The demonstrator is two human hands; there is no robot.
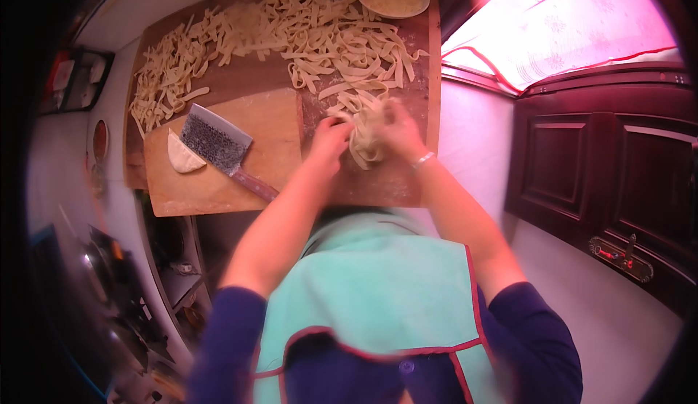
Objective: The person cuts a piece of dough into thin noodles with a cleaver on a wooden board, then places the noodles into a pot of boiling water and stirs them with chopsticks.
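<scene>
Your noodle bundle (366,148) sits just right of centre, upper half of frame, between your left hand (331,141) and right hand (401,129); left fingers curled at its edge, right ones blurred, can't tell if either pinches. Above, loose noodles (320,30) cover the wooden board (247,75), white bowl (396,15) at top; upper left, cleaver (216,139) and dough piece (185,155) lie on your smaller board (273,124).

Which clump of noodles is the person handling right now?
The loose clump between the left hand and the right hand, nearest the green apron; the other noodles lie spread farther back on the large board.
</scene>
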